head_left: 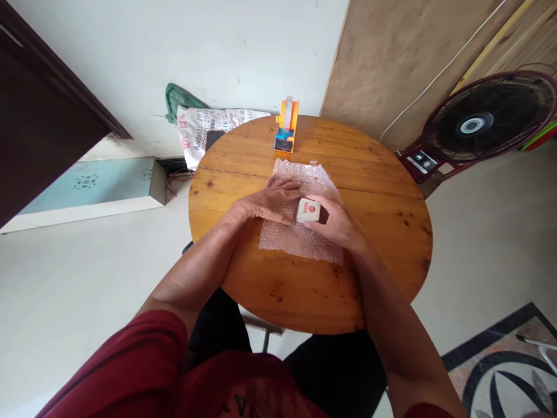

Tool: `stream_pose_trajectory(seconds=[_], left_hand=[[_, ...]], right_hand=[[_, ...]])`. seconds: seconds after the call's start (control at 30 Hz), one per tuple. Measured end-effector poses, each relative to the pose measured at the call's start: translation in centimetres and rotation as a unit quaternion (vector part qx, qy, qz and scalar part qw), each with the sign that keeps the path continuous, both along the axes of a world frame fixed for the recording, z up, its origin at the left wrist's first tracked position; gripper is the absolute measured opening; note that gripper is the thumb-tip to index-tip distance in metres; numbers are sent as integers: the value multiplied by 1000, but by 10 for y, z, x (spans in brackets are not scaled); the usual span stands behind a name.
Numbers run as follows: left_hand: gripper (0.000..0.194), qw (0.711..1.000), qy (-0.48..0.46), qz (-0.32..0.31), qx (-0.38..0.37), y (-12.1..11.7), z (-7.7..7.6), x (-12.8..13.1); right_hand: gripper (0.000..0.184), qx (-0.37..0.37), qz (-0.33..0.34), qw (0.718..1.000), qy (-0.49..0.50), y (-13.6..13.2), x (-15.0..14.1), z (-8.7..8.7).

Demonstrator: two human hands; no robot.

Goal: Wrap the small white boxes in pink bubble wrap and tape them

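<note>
A sheet of clear bubble wrap (300, 238) lies spread over the middle of the round wooden table (278, 296). On it rests a small white box (308, 210) with red print on its top. My right hand (335, 222) grips this box from the right, thumb at the near side and fingers at the far side. My left hand (276, 200) lies flat on the bubble wrap, fingers stretched out, just left of the box. Its thumb comes close to the box; whether they touch I cannot tell.
An orange and blue tape dispenser (286, 128) stands near the table's far edge. Behind the table, a printed white sack (191, 136) leans at the wall. To the right is a dark fan (476, 125); a pale blue box-like piece (100, 183) sits at left.
</note>
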State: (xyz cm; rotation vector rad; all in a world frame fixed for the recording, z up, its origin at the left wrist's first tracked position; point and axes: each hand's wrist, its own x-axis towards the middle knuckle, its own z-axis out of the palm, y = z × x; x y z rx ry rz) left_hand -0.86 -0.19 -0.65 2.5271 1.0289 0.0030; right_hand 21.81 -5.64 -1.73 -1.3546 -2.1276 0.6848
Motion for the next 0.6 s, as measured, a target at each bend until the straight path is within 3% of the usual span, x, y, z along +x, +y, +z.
stream_pose_trajectory(seconds=[0.1,0.3,0.6], left_hand=[[81,1000,7,-7,-12,2,2,-2],[76,1000,12,-8,-22,2,6,-3],[78,1000,-1,-4,-29,1,6,-2]], right_hand=[[63,11,5,999,-38,-1,1,0],[47,-17,5,999,-35,-2,5,6],[57,-9,22,1000,-7,0,3,0]])
